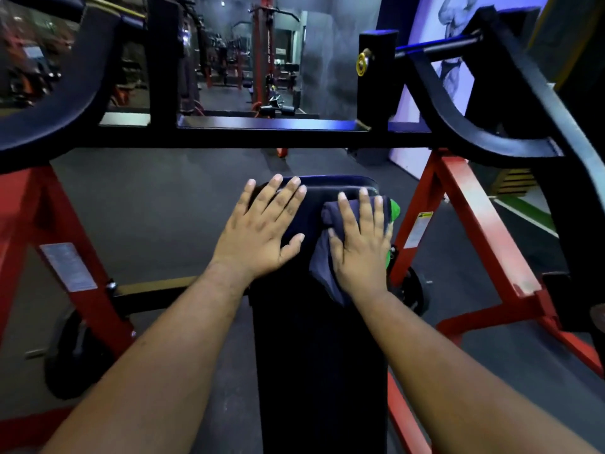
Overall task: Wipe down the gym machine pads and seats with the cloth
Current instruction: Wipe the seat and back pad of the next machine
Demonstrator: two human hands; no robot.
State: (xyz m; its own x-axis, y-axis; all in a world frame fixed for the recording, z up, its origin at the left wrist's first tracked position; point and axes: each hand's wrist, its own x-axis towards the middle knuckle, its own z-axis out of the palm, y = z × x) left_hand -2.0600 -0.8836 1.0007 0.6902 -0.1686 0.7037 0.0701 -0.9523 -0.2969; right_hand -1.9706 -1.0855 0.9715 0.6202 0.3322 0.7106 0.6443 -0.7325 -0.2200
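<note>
Two bare forearms reach forward over a long black pad (319,355) that runs away from the camera. At its far end the left hand (262,229) lies flat on the pad's left side, fingers straight and spread, grasping nothing. Just beside it, the right hand (361,240) presses a dark blue cloth (322,263) against the pad's right edge with straight fingers, none curled round it; part of the cloth hangs over the side. Something green (395,209) shows beyond the cloth. Red frame legs (471,204) slant down on both sides, and a black crossbar (262,137) spans the view above the hands. Behind, blurred machines stand on a dark floor (157,204).
</note>
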